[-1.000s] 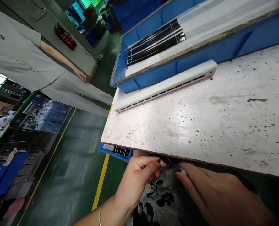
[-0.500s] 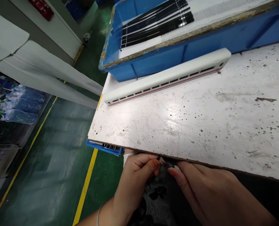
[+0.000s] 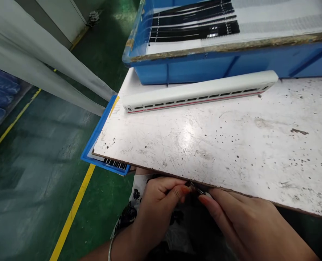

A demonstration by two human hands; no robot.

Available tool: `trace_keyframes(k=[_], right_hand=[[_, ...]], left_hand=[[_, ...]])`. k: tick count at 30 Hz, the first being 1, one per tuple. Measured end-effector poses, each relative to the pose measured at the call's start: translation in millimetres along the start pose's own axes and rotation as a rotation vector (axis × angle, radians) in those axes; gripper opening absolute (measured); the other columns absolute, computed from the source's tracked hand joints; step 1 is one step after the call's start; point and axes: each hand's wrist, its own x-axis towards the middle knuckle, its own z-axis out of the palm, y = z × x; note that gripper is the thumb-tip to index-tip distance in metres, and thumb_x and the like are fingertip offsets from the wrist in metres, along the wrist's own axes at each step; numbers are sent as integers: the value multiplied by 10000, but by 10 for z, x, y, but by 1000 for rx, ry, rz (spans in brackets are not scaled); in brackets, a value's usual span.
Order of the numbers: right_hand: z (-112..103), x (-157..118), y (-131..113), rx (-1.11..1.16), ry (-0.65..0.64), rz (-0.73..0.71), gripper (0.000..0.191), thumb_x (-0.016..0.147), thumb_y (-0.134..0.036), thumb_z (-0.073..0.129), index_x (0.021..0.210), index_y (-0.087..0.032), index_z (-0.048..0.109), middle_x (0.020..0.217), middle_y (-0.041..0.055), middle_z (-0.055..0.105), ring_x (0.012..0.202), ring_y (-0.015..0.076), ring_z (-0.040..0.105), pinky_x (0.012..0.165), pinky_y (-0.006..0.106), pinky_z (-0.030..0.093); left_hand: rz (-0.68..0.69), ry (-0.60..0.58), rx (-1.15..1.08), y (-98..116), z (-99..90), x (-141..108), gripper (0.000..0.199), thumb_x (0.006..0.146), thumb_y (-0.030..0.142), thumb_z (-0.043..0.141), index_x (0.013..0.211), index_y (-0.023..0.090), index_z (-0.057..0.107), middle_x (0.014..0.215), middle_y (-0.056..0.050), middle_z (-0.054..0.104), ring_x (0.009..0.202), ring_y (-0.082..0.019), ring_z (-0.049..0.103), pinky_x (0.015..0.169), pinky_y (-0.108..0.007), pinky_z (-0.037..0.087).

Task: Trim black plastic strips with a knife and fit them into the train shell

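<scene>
My left hand (image 3: 161, 203) is closed in a pinch at the table's front edge, thumb against fingers. What it grips is tiny, dark and mostly hidden. Close by on the right, my right hand (image 3: 237, 217) pinches a thin, dark, shiny tool (image 3: 199, 189) that points toward the left fingertips. The tool's exact kind cannot be made out. Both hands are low, over my lap. Beyond them, a white model train carriage (image 3: 201, 90) with dark windows and a red stripe lies across the white table (image 3: 172, 134).
A blue bin (image 3: 204, 67) with a worn brown rim stands behind the carriage, holding black strips (image 3: 193, 27) and white sheets. Another blue tray (image 3: 95, 137) juts out below the table's left edge. Pale cloth (image 3: 49, 61) hangs at left, above a green floor with yellow lines (image 3: 74, 214).
The view has shifted, showing more of the blue tray below the table and more of my patterned clothing. Both hands keep their pinch at the table edge, almost unmoved.
</scene>
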Motion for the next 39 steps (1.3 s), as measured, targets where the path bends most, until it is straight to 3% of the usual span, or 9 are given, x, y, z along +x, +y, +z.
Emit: trace_keyframes(k=[6,14,24,39], right_hand=[[-36,26,-50,43,-16,46,437,1112,-350,342,705,-256,468,563,-46,506,405,132,505,389,331,310],[-101,16,-33,194,-138,123,438,1112,-405,370,727,-253,514,587,-64,552,448,102,558,398,280,345],[-118,16,-38,230,-223,227,441,1093,-480,387,753,-267,569,597,-38,576,481,128,594,311,255,289],[-75,10,-78,132,-126,153,448,1104,-419,396,701,-242,475,557,-57,519,409,104,526,375,274,317]], left_hand=[[8,-13,17,-33,-11,9,349,906,269,586,584,167,499,593,27,473,612,-109,419,597,-242,332],[10,-34,8,-33,-31,12,360,913,269,603,585,168,495,582,40,471,600,-101,407,588,-239,326],[30,-39,-19,-46,-36,18,348,915,257,602,590,167,517,581,41,488,586,-98,412,569,-234,325],[21,-48,-9,-54,-43,27,323,908,263,596,605,164,544,576,40,462,580,-98,389,557,-237,313]])
